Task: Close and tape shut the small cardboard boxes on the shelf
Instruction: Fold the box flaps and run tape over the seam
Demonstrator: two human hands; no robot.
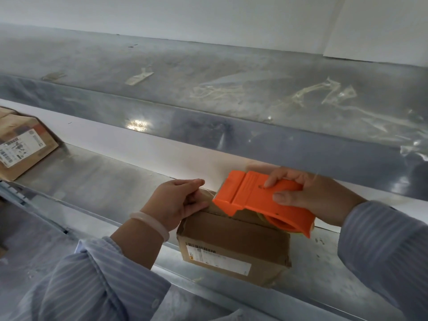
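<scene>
Fingers of my right hand are clamped on the orange tape dispenser: thumb on its near side, the rest curled over its back. The dispenser's nose is tipped down onto the top of the small cardboard box, towards its left end. A roll of tape shows under the shell, but I cannot make out whether a strip is stuck down yet.

Fingers of my left hand are curled over the box's top left corner, thumb lying along the flap. Cannot tell if they also pinch a tape end.

The box sits on the metal shelf close to the front lip, its printed label facing me and its flaps down.

Handling notes (judgement):
- The box looks light, and the shelf under it smooth, so a pull on the dispenser would likely drag the box along.
- Best hold is at the corner where the left hand is, pressing down and against the pull.
- The cardboard is stiff at the edges, but the flaps probably sag at the middle seam, so press lightly there.
- The dispenser is rigid plastic, and the grip around its body looks secure.

Well to the left of the box lies a second box, on the same shelf. Above the box, the upper shelf carries stray scraps of tape.
</scene>
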